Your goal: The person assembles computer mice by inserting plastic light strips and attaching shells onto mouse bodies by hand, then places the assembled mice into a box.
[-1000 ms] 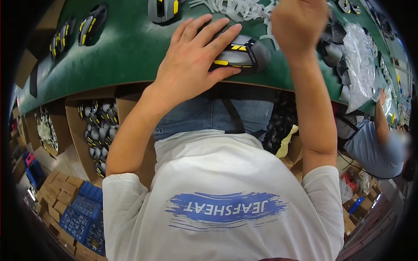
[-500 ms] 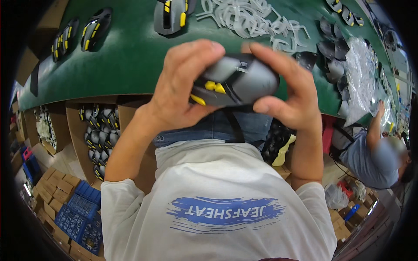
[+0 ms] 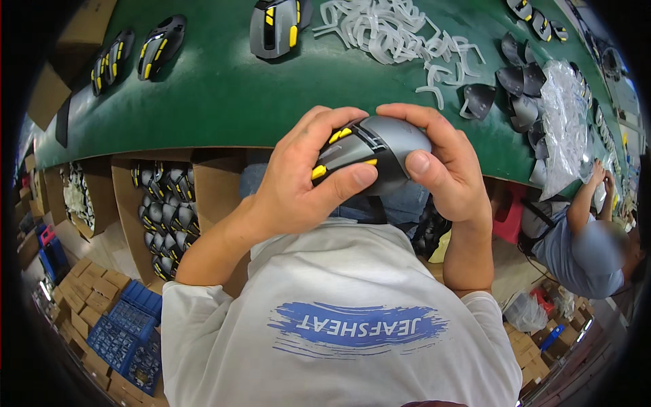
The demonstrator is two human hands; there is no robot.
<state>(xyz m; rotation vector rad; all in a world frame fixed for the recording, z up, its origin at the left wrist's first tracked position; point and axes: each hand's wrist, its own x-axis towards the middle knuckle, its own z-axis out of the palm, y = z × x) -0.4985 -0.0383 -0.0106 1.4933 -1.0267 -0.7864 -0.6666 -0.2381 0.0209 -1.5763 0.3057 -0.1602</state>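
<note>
Between my two hands, in front of my waist, is a curved grey-and-black plastic shell [image 3: 395, 139] with yellow inserts. My left hand [image 3: 298, 180] wraps its left end, the thumb lying across the near side and the fingers over the far side. The right end is gripped by my right hand [image 3: 453, 169], fingers on top and thumb on the near face. The shell's underside is hidden. Beyond my hands, a similar shell [image 3: 273, 30] lies on the green table [image 3: 224, 102], and two more such shells [image 3: 161, 47] rest at the left.
Clear plastic strips [image 3: 383, 27] lie heaped at the table's far side. Dark curved pieces [image 3: 479, 100] and a clear plastic bag [image 3: 564, 129] are at the right. Below the table edge, a cardboard box [image 3: 125, 217] holds several shells. A co-worker [image 3: 586, 244] sits at the right.
Both hands have come lower and nearer my body with the shell, which has turned so its right end tilts upward. My left thumb now lies across the shell's near side.
</note>
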